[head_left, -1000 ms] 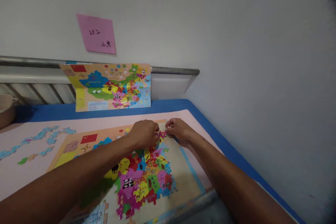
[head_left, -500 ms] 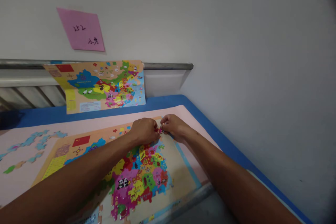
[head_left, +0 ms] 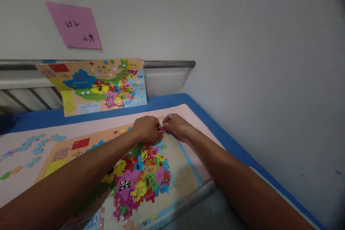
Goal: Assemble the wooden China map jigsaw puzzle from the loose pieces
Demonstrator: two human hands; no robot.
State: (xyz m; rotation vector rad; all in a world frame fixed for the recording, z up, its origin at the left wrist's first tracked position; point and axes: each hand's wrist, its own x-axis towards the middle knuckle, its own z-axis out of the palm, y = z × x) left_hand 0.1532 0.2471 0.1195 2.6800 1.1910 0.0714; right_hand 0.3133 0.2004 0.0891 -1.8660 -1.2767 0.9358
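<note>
A colourful map jigsaw puzzle (head_left: 140, 183), partly assembled in its tray, lies in front of me. Both hands meet over its far right part. My left hand (head_left: 147, 128) is closed, fingertips curled down around a small magenta puzzle piece (head_left: 162, 129) at the edge of the joined pieces. From the other side my right hand (head_left: 175, 125) pinches at the same spot, thumb and fingers together. My fingers cover most of that piece, so its fit against its neighbours is hidden. Bare tray board (head_left: 183, 165) shows right of the joined pieces.
Loose light-blue puzzle pieces (head_left: 27, 144) lie on the pale pink sheet (head_left: 88, 127) at left. A printed reference map (head_left: 107, 86) leans on the metal rail (head_left: 169, 64) at the back. A pink note (head_left: 75, 25) is stuck on the wall. Blue edging (head_left: 215, 134) runs along the wall.
The whole view has shifted slightly, so everything sits a little further left and up. My hands stay together at the same puzzle spot, with only small finger movement.
</note>
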